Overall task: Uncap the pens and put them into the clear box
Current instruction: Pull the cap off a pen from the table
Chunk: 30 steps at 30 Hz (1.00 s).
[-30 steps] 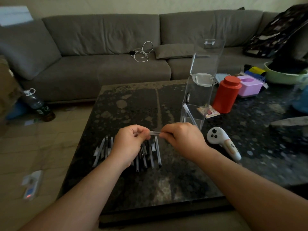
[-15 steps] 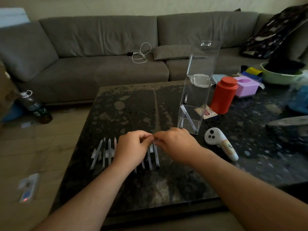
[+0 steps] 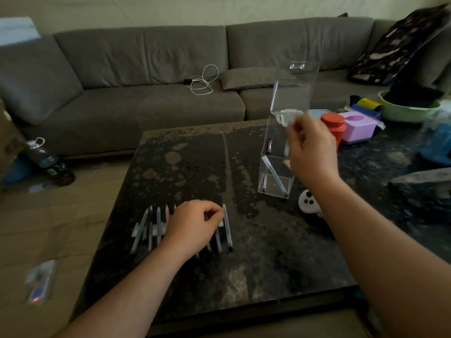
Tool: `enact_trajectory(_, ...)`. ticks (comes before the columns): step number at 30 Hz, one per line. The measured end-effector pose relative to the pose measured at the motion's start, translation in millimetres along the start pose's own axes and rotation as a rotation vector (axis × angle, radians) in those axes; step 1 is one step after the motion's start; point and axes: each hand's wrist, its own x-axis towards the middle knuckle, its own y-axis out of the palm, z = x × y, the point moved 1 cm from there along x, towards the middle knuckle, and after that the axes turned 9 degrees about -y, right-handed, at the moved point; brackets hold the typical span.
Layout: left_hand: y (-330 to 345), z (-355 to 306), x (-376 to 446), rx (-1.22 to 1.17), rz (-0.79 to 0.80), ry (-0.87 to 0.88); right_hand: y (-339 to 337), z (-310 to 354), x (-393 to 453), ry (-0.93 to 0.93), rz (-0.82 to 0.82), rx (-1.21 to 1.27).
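Right hand pinches a pen over the clear box (red canister behind); left hand curled on pens

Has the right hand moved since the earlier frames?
Yes. The right hand has left the row of pens and risen away from the person, now at the clear box opening.

No legible text, brand, number or sign: the label on the bottle on the floor off the table's far left corner and the markings on the pens are too blurred to read.
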Motion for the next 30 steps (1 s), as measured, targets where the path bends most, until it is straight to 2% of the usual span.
enact_trajectory(4, 4, -1, 1, 0.12, -0.059, 0.039, 18, -18, -13, -0.021, 0.238, -0.286)
enact_trajectory(11, 8, 9, 9, 0.222, -0.032, 0.042, 27, -21, -14, 0.037, 0.432, -0.431)
enact_trajectory(14, 11, 13, 13, 0.278, -0.024, 0.01, 26, -23, -16, 0.034, 0.426, -0.467)
enact_trajectory(17, 12, 13, 16, 0.329, -0.019, 0.011, 21, -21, -17, 0.029, 0.324, -0.481)
enact_trajectory(20, 13, 11, 16, 0.36, -0.025, 0.022, 18, -4, -23, -0.154, 0.28, -0.381)
enact_trajectory(22, 15, 8, 16, 0.391, -0.034, 0.022, 26, 14, -34, -0.232, 0.439, -0.217)
enact_trajectory(25, 19, 3, 14, 0.439, -0.038, 0.025, 50, 34, -58, -0.097, 0.91, -0.143)
enact_trajectory(26, 20, 2, 13, 0.453, -0.04, 0.034, 58, 37, -65, -0.03, 1.002, -0.148)
enact_trajectory(28, 21, -1, 11, 0.475, -0.058, 0.047, 70, 39, -79, 0.086, 1.072, -0.142)
enact_trajectory(30, 21, -2, 10, 0.463, -0.069, 0.054, 79, 38, -91, 0.104, 1.078, -0.172)
